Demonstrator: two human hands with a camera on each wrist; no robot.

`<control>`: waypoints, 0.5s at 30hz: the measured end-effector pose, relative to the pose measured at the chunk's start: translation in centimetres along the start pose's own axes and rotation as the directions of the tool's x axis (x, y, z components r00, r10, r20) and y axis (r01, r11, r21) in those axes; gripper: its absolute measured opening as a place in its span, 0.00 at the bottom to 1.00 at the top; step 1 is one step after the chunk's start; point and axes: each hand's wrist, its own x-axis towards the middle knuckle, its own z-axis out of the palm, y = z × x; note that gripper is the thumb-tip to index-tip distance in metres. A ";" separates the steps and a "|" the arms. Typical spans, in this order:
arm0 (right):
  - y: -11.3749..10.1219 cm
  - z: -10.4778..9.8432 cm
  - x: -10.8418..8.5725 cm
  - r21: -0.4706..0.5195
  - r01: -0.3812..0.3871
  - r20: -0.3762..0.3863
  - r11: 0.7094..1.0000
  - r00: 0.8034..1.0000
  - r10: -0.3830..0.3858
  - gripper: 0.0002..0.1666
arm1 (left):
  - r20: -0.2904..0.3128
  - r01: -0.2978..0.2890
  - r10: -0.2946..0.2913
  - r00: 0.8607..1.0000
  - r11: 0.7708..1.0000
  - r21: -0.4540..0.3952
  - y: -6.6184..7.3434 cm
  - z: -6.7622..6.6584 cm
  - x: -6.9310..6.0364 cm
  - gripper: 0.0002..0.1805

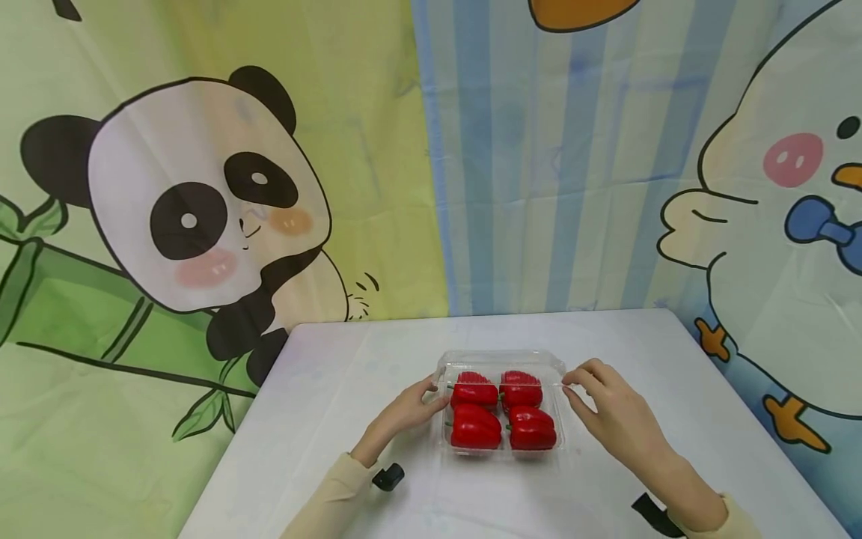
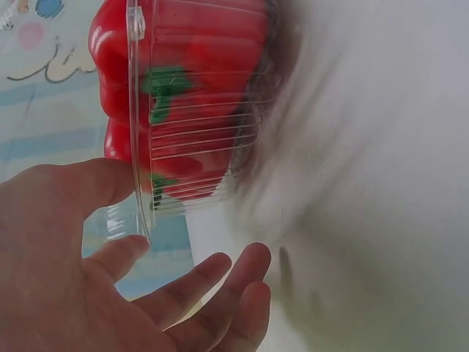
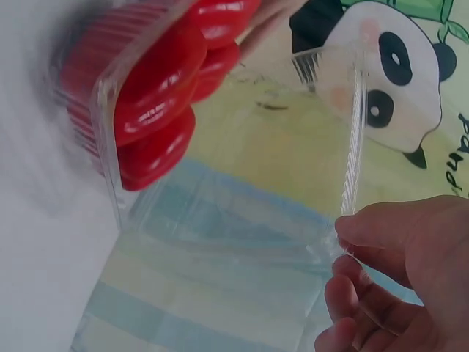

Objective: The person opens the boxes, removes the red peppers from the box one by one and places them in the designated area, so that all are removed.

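Several red bell peppers [image 1: 475, 427] with green stems lie in a clear plastic clamshell box [image 1: 446, 438] on the white table. The box's lid [image 3: 353, 158] is hinged up at an angle away from the tray part. My right hand [image 1: 616, 412] pinches a corner of the lid between thumb and fingertips. At the box's left side is my left hand [image 1: 407, 408], its thumb and forefinger at the rim [image 2: 133, 95]. The other fingers of that hand [image 2: 242, 282] spread loosely, apart from the box.
The white table [image 1: 323, 419] runs back to a cloth backdrop [image 1: 377, 172] with a cartoon panda and a white bird. Dark straps, one [image 1: 388, 477] by the left wrist and one [image 1: 653, 515] by the right, show near the sleeves.
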 end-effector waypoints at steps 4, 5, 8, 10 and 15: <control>1.1 0.0 0.5 0.054 -0.066 0.000 0.996 0.998 0.066 0.18 | 0.001 -0.007 0.007 1.000 1.000 0.019 0.1 -0.1 0.1 0.36; 1.3 0.0 0.7 0.075 -0.084 0.003 0.994 0.996 0.084 0.17 | 0.004 -0.009 0.009 1.000 1.000 0.021 0.1 -0.2 0.0 0.36; 1.9 0.4 1.3 0.128 -0.133 0.022 0.983 0.991 0.132 0.14 | 0.010 -0.022 0.022 1.000 1.000 0.020 0.2 -0.3 0.0 0.36; 2.1 0.7 1.8 0.157 -0.156 0.037 0.975 0.988 0.152 0.13 | 0.014 -0.021 0.021 1.000 1.000 0.019 0.3 -0.4 0.0 0.36; 2.7 1.8 3.0 0.201 -0.168 0.046 0.965 0.986 0.162 0.21 | 0.021 -0.012 0.012 1.000 1.000 0.018 0.5 -0.4 -0.1 0.35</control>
